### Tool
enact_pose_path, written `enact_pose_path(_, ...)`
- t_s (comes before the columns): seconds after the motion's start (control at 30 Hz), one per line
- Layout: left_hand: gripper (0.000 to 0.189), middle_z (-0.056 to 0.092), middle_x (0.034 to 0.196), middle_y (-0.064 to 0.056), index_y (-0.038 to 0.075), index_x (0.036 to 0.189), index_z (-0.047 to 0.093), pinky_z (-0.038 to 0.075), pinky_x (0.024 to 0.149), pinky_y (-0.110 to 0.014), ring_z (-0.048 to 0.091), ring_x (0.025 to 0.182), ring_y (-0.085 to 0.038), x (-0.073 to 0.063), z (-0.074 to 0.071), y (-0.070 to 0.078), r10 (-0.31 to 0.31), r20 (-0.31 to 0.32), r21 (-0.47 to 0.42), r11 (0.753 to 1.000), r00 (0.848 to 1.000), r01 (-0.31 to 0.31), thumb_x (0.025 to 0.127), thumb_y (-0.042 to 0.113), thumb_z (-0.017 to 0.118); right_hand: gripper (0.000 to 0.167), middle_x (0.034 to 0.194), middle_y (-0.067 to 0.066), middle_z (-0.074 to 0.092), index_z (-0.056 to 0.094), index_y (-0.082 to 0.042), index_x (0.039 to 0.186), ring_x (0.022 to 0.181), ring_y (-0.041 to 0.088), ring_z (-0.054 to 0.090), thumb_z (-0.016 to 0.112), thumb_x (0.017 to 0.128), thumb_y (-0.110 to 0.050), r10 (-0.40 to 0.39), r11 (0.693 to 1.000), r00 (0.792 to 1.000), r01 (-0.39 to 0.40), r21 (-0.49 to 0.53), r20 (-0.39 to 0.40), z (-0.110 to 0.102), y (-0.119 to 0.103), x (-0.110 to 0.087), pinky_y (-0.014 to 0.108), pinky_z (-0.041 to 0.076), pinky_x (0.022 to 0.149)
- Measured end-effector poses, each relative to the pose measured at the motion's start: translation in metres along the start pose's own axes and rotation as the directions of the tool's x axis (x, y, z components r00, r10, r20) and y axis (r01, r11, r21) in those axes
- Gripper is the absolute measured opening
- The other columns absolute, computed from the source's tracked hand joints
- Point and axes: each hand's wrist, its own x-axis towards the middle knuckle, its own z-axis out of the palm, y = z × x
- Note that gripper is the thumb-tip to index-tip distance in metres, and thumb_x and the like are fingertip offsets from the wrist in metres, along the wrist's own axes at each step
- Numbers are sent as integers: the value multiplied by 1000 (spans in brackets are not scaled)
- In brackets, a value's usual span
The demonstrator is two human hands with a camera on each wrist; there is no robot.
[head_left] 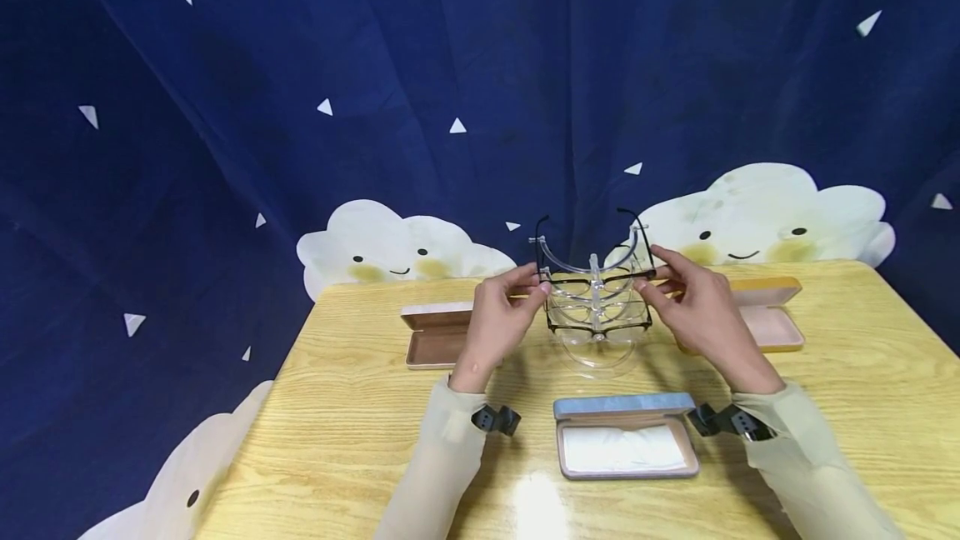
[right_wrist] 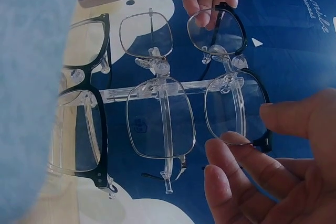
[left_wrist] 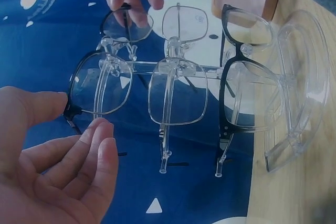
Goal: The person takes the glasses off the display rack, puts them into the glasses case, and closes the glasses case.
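Observation:
A pair of black half-rim glasses sits at the top tier of a clear acrylic display stand, temples pointing back. My left hand pinches its left end near the hinge, and my right hand pinches the right end. Both wrist views show thumb and fingers on either side of the frame's corners. Below hang thin wire-rimmed glasses on the middle tier. Lower down, black-framed glasses rest above the stand's clear round base. Neither hand touches these two pairs.
Nearest me lies an open blue case with a white cloth inside. Behind my left hand stands an open case with brown lining; behind my right, an open orange case. A blue curtain hangs beyond the wooden table.

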Motion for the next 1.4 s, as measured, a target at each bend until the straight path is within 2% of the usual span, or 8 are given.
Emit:
enact_pose_path(0.43,41,79,114,-16,-5,134,67,58,80,-18,76,103,-29,-1,0,0,15,13,14,1000,1000,-15,100,17,69,60,112,20,78,51,0,152,92,30,77,70,101,-24,-11,1000,1000,11,3,-11,-2,-2,-1,9,48,68)
enact_pose_path(0.53,41,79,113,-17,-5,134,67,59,81,-19,76,102,-28,-2,0,2,13,9,6,1000,1000,-13,100,17,69,59,112,20,78,51,0,152,88,18,75,70,101,-23,-21,1000,1000,21,9,-15,-3,-3,-2,9,49,68)
enact_pose_path(0.7,40,79,113,-17,-5,133,68,61,83,-22,76,100,-27,-3,-2,6,20,-3,-11,1000,1000,-20,100,18,70,58,110,20,79,52,0,151,80,-13,61,71,100,-23,-35,999,999,36,19,-32,-5,-4,-3,6,47,69)
enact_pose_path(0.8,40,79,113,-17,-4,133,68,62,83,-23,76,100,-28,-4,-4,9,25,-7,-18,1000,1000,-25,100,18,70,58,109,19,79,53,-1,150,79,-21,56,71,100,-22,-42,999,998,43,25,-42,-5,-5,-4,5,46,69)
enact_pose_path(1.17,41,79,113,-17,-4,134,67,59,83,-20,76,101,-29,-9,-8,16,35,-9,-29,999,999,-35,100,18,70,55,104,17,80,57,-2,147,78,-22,56,73,98,-19,-68,997,994,71,31,-89,-7,-11,-9,2,45,70)
enact_pose_path(1.4,40,79,113,-17,-1,135,68,61,85,-24,76,101,-29,-13,-12,20,40,-6,-40,998,999,-40,100,19,70,52,103,18,80,58,-4,147,76,-16,61,73,98,-17,-77,995,992,83,63,-96,-6,-16,-11,4,49,69)
